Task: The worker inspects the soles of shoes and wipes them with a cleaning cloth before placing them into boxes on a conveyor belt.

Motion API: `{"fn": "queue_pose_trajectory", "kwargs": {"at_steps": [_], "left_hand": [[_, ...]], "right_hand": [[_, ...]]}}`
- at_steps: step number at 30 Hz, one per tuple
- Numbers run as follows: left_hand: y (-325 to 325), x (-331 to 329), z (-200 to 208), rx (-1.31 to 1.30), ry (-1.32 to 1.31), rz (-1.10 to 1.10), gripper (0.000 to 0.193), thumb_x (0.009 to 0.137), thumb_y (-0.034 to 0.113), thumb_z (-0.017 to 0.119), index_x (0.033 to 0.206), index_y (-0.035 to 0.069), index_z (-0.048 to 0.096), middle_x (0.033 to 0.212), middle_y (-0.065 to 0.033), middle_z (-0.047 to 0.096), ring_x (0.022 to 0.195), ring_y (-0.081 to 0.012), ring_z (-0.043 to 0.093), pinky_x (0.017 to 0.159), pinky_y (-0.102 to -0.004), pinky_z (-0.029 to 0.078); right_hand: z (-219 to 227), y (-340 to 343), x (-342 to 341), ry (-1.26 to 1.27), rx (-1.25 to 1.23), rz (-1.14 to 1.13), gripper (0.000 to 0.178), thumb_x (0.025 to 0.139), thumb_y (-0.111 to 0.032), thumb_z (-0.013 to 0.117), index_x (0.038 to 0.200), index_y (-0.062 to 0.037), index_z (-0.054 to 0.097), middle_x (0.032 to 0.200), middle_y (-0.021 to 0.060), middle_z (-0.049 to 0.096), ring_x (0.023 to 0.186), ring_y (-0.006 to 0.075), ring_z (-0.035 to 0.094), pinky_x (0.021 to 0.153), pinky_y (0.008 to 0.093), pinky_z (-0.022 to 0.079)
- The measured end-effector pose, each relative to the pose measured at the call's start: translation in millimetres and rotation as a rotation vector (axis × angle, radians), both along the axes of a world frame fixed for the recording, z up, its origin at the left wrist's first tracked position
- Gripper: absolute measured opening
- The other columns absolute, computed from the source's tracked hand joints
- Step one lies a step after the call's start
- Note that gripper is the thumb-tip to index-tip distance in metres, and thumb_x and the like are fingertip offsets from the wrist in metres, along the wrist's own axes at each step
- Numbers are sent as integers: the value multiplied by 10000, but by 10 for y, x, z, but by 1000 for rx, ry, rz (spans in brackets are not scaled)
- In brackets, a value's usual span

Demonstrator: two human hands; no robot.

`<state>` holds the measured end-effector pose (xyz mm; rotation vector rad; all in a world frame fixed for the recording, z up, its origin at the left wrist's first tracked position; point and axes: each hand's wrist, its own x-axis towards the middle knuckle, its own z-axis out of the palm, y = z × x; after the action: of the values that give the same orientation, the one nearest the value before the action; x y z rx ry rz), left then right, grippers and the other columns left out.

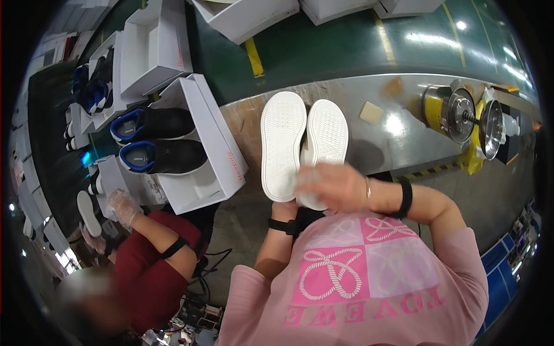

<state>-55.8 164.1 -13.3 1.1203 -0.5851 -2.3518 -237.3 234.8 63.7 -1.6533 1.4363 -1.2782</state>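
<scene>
Two shoes lie side by side at the table's near edge, white soles up: the left shoe (283, 147) and the right shoe (326, 132). My left hand (284, 211) is at the near end of the left shoe and grips it from below; its fingers are mostly hidden under the sole. Over the near end of the right shoe is my right hand (337, 187), smeared by motion. Its fingers look bent, close to both soles; whether something pale is between them I cannot make out.
A pale square block (371, 113) and a metal container with a round lid (447, 114) are on the metal table (369, 86). Left, an open white box (216, 147) holds black shoes with blue lining (167, 155). A co-worker's gloved hand (123, 207) is beside it. Beyond runs a green surface (323, 52) with boxes.
</scene>
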Motion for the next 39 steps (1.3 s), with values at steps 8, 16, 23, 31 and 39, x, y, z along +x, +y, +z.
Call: {"fn": "queue_pose_trajectory", "kwargs": {"at_steps": [8, 16, 23, 31, 39], "left_hand": [[-114, 22, -184, 253, -86, 127, 496, 1040, 363, 505, 1392, 13, 512, 1331, -111, 620, 1150, -233, 637, 972, -370, 548], [-37, -53, 75, 372, 319, -38, 476, 1033, 279, 540, 1442, 44, 466, 1392, -132, 568, 1242, -246, 584, 1050, -404, 502], [-116, -50, 61, 222, 243, -185, 492, 1032, 266, 545, 1461, 50, 436, 1423, -133, 534, 1272, -242, 555, 1072, -405, 477], [-115, -48, 16, 14, 137, -278, 514, 1031, 251, 551, 1483, 56, 403, 1458, -134, 496, 1307, -239, 521, 1098, -406, 447], [-22, -330, -100, -217, 4, -357, 540, 1029, 237, 556, 1504, 62, 369, 1493, -134, 457, 1342, -235, 488, 1125, -407, 418]], "right_hand": [[-499, 353, -365, 96, -22, -276, 457, 668, 67, 741, 1088, -106, 687, 1086, 158, 690, 948, 331, 683, 837, 395, 570], [-4, 62, -318, 114, -22, 71, 502, 678, -80, 761, 1163, -164, 661, 1240, 125, 651, 1030, 292, 673, 862, 378, 573], [-509, -173, -599, -31, 149, -333, 433, 690, 106, 675, 1073, -95, 680, 1107, 116, 696, 1046, 326, 671, 857, 384, 562], [-258, -122, -425, -9, 191, -128, 444, 701, 127, 661, 1076, -111, 679, 1137, 125, 692, 1023, 316, 682, 891, 375, 545], [-644, -781, -962, -100, 696, -455, 287, 847, -63, 713, 1122, -82, 632, 1097, 164, 691, 967, 342, 693, 773, 367, 586]]}}
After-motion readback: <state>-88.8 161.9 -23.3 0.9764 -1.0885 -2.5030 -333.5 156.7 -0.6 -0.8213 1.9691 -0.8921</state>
